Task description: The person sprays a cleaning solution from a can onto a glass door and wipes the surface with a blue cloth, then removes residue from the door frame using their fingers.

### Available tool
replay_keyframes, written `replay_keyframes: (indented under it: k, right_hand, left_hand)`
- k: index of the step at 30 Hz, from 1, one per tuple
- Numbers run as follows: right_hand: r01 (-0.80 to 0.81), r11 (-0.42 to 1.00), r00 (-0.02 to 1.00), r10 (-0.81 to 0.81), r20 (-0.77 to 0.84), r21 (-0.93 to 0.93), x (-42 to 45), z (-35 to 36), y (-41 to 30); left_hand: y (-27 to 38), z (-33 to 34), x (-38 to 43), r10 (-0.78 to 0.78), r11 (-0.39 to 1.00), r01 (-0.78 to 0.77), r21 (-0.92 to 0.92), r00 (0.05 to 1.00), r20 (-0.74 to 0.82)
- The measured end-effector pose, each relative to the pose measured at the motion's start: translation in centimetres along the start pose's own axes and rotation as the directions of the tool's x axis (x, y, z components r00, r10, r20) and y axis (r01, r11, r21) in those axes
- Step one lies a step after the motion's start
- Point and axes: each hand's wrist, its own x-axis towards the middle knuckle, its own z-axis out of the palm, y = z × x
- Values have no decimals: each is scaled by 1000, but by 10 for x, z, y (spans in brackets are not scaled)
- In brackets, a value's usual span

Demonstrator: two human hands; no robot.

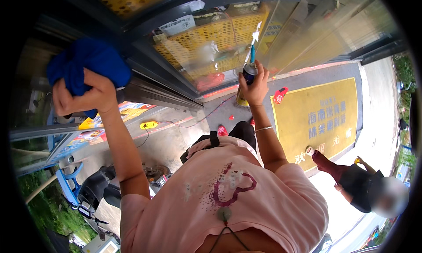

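Note:
My left hand (87, 96) grips a bunched blue cloth (92, 62) up at the left, over the glass and the dark metal frame (155, 65); whether the cloth touches the glass I cannot tell. In my right hand (258, 90) is a spray can (249, 73), dark at the top and yellow lower down. Just above the can's top a slim teal piece (253, 53) points up. White streaks (255, 35) show on the glass pane (204, 45) in front of the can. Behind that pane is a yellow perforated panel (184, 42) with packages.
A yellow power strip (149, 125) with a cord lies on the floor at left. Red wrappers (280, 95) are scattered near my feet. A yellow-and-grey mat (316, 114) bears writing. To the right, another person (352, 183) stands by it. A scooter (99, 187) is parked at lower left.

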Motion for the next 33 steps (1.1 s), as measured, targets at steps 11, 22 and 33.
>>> replay_keyframes:
  k: [11,22,33]
  right_hand:
    - [-186,975,982,188,5,-121,28,-2,37]
    - [-183,972,983,179,-37,-145,46,-4,40]
    - [-108,980,994,103,-36,-166,53,-16,42]
  left_hand:
    - [-11,1,0,39,999,-40,25,999,19]
    - [-8,1,2,29,998,-29,49,1000,8]
    - [-9,3,0,24,999,-24,33,1000,-1]
